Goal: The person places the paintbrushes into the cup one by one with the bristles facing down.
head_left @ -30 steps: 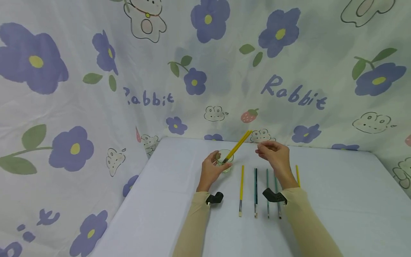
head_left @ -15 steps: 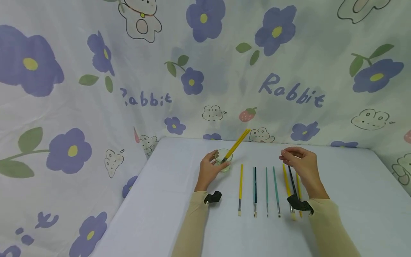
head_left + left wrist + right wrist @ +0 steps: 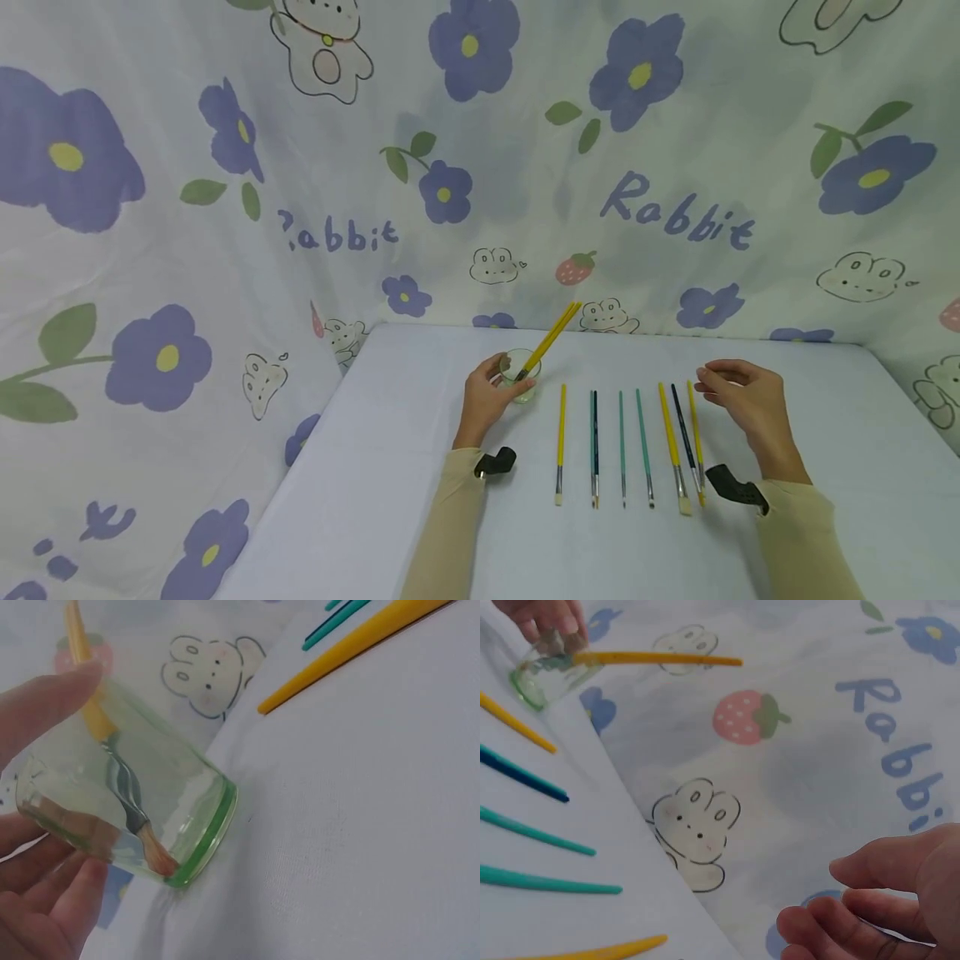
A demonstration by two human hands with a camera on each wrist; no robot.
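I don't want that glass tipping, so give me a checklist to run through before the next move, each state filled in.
1. Glass held: ok, the left grip has thumb and fingers around it.
2. Yellow brushes in the glass, handles up: ok, they lean out over the rim.
3. Glass flat on the table: cannot tell, contact under its base isn't clear.
4. Right grip free: ok, it holds nothing.
5. Right grip off the rightmost yellow brush: cannot tell, the fingers are right by its handle end.
6. Even spacing on the table: not ok, a green brush and a dark brush lie close side by side.
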